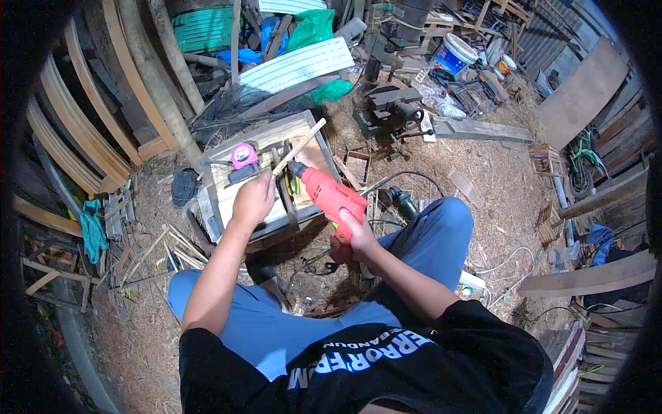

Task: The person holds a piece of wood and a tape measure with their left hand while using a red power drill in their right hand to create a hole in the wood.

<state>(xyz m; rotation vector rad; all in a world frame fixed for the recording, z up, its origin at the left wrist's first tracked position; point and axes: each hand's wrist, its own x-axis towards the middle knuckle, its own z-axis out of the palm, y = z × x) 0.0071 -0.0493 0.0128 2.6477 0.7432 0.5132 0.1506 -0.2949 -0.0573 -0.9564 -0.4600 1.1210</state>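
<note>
The right hand (353,233) is wrapped around the handle of a red power drill (332,194), and the left hand (254,200) is closed on the lower end of a thin wooden strip (301,145). Both the strip and the drill are above the low table (209,190), the strip slanting up toward its far right corner and the drill reaching in over its right side. The drill's chuck (297,168) is just beside the strip; whether the bit touches the wood I cannot tell. On the table, left of the strip, sits a pink tape measure (243,156). Right of the table a dark power tool (402,201) lies on the ground, and beyond its far right corner stands a dark metal vise (392,114). Past the table's far edge lies a white ribbed sheet (296,70); well left of the table hangs a teal cloth (94,229), and far off to its upper right stands a white-and-blue bucket (455,55).
</note>
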